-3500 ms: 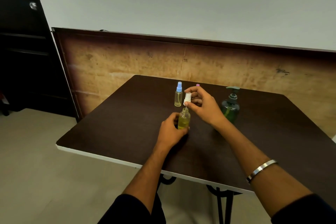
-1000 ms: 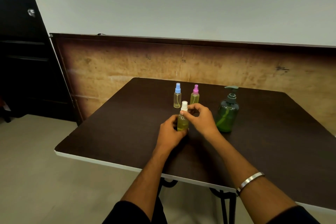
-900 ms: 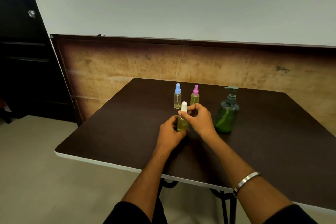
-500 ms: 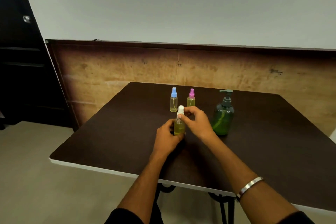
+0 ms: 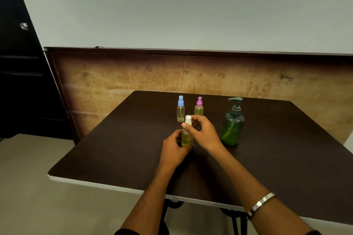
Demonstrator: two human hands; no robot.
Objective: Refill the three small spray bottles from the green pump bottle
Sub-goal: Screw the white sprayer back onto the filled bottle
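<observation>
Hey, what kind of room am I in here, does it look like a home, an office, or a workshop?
Hard to say for certain; it looks like a plain, sparsely furnished room rather than a workshop. There is a dark table on black metal legs, a bare pale wall with a worn brown panel along its base, and a dark door.

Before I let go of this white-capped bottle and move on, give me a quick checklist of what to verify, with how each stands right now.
1. White-capped bottle upright on the table: ok, the left hand grips its body.
2. White cap seated on the neck: ok, the right hand pinches it; whether it is fully tight: cannot tell.
3. White-capped bottle filled: ok, yellow liquid shows high in it.
4. Blue-capped bottle and pink-capped bottle capped and upright: ok.
5. Their fill levels: cannot tell at this distance.
6. Green pump bottle upright, clear of the right hand: ok.
</observation>
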